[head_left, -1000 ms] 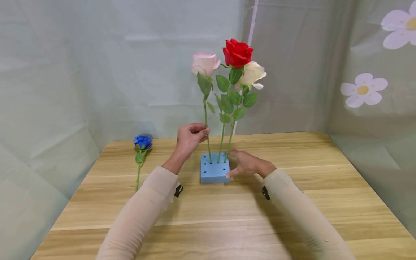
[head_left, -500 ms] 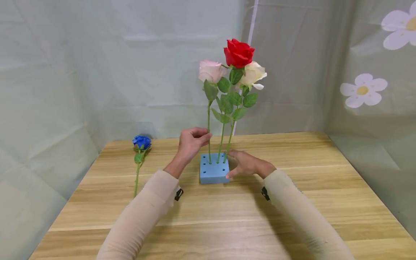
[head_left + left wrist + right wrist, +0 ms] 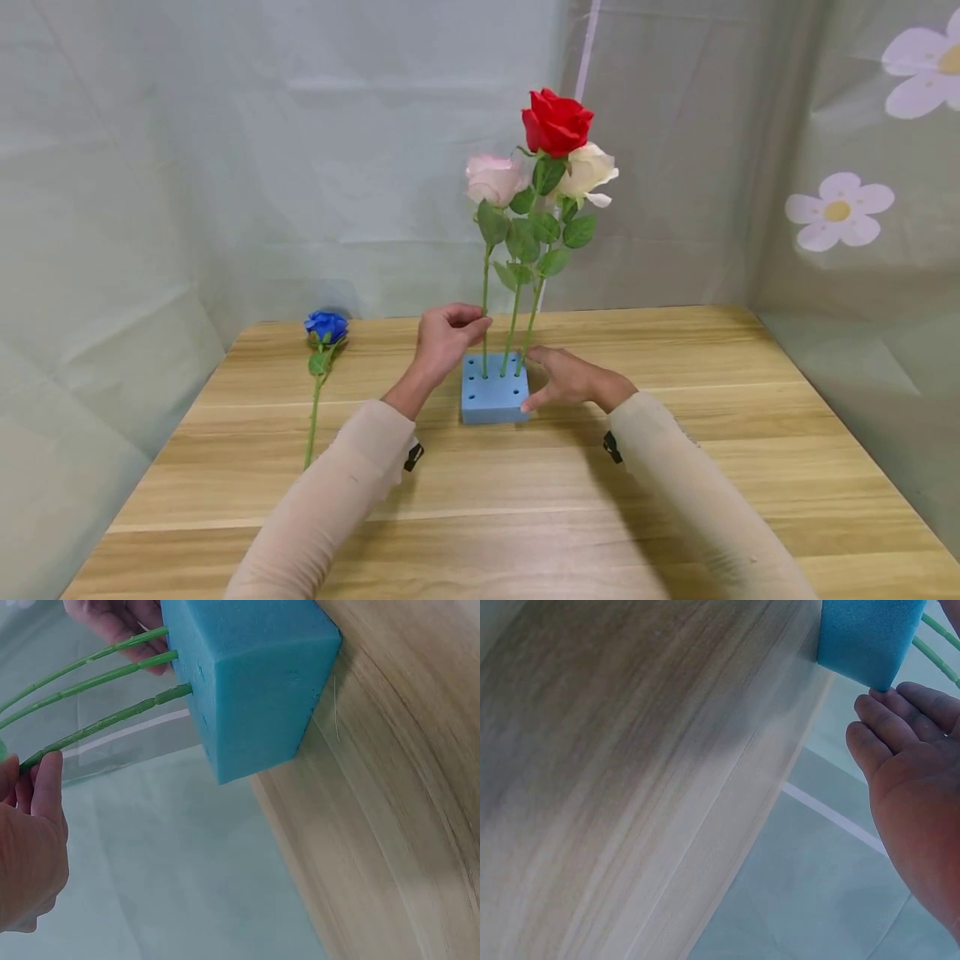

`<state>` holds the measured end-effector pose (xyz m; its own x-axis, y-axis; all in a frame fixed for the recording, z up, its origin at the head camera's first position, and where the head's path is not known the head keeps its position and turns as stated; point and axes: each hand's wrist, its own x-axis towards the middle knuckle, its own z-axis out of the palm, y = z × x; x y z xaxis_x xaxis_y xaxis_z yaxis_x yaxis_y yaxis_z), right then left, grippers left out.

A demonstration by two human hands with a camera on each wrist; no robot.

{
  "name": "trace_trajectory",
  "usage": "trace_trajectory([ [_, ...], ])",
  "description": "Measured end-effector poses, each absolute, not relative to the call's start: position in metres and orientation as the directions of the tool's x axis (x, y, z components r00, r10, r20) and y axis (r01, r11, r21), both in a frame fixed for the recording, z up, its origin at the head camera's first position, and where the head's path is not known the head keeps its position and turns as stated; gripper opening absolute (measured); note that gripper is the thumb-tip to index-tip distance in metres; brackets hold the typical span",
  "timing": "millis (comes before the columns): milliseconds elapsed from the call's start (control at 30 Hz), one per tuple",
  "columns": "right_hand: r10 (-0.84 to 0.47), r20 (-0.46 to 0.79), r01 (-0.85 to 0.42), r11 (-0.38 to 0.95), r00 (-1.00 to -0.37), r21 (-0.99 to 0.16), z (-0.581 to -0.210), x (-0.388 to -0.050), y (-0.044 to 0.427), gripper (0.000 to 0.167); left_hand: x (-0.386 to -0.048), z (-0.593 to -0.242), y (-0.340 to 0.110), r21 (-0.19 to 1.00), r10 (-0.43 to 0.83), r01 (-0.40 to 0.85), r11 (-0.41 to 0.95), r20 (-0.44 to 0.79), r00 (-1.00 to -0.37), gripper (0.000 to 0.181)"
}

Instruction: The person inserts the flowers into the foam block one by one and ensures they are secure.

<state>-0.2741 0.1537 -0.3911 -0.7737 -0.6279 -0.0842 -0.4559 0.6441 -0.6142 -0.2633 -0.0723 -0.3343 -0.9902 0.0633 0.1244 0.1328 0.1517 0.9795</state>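
In the head view, my left hand (image 3: 447, 337) pinches the green stem of a pink rose (image 3: 495, 180), whose lower end stands in a hole of a blue foam block (image 3: 495, 412). My right hand (image 3: 572, 379) holds the block's right side, thumb at the front corner and fingers at the back corner. A red rose (image 3: 557, 123) and a cream rose (image 3: 588, 172) stand upright in the block, right of the pink one. Fingertips (image 3: 881, 697) touch the block's edge in the right wrist view. The left wrist view shows three stems entering the foam.
A blue rose (image 3: 326, 327) lies on the wooden table (image 3: 480, 517) at the left, its stem end hidden by the left sleeve. Several small holes show in the block's top. A pale cloth backdrop (image 3: 375, 167) rises behind the table.
My left hand has moved down and slightly right with the pink rose, which now stands lower and closer to the other roses. My right hand stays at the block.
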Motion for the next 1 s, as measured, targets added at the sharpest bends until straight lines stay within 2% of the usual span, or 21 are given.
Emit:
trace_trajectory([
  [167,-0.635,-0.076,-0.461,0.633,-0.769,-0.622,-0.39,-0.274,0.152,0.101,-0.262,-0.333,-0.073,0.976,0.048,0.132,0.172,0.125,-0.991,0.022],
  [433,-0.622,-0.088,-0.452,0.651,-0.778,-0.61,-0.389,-0.273,0.153,0.102,-0.26,-0.328,-0.08,0.945,0.063,0.141,0.295,0.128,-0.99,0.028],
  [1000,-0.607,-0.107,-0.438,0.673,-0.787,-0.597,-0.39,-0.272,0.153,0.103,-0.248,-0.321,-0.111,0.912,0.082,0.167,0.375,0.147,-0.986,0.029],
])
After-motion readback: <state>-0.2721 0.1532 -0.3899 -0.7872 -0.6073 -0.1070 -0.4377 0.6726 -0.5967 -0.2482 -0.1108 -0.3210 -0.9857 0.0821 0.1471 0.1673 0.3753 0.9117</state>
